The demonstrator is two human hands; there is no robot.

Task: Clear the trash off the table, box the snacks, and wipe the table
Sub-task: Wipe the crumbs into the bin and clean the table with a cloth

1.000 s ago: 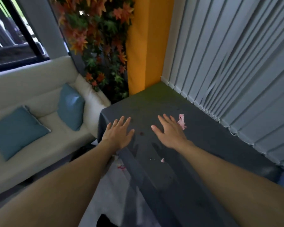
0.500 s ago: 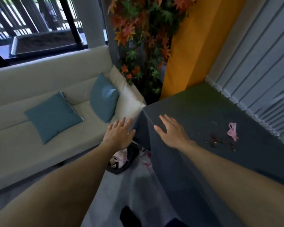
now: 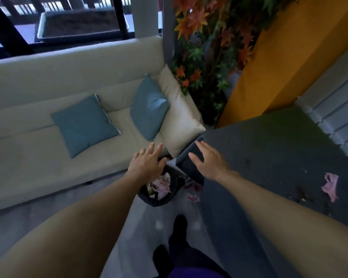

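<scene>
A dark grey table (image 3: 269, 149) fills the right side. On it lie a crumpled pink wrapper (image 3: 330, 185) and dark crumbs (image 3: 302, 194) beside it. A black trash bin (image 3: 159, 190) with pink and white trash inside stands on the floor by the table's corner. My left hand (image 3: 147, 161) hovers flat above the bin, fingers straight, holding nothing. My right hand (image 3: 208, 160) is spread over the table's near corner, empty too.
A cream sofa (image 3: 48, 157) with two blue cushions (image 3: 84, 125) stands to the left. An autumn-leaf plant (image 3: 205, 47) and an orange wall (image 3: 279, 67) sit behind the table, grey blinds (image 3: 333, 109) to the right. Pink scraps (image 3: 192, 194) lie on the floor by the bin.
My view has swung left, away from the table middle. Both hands have moved from above the table top to its corner, the left one now over the bin.
</scene>
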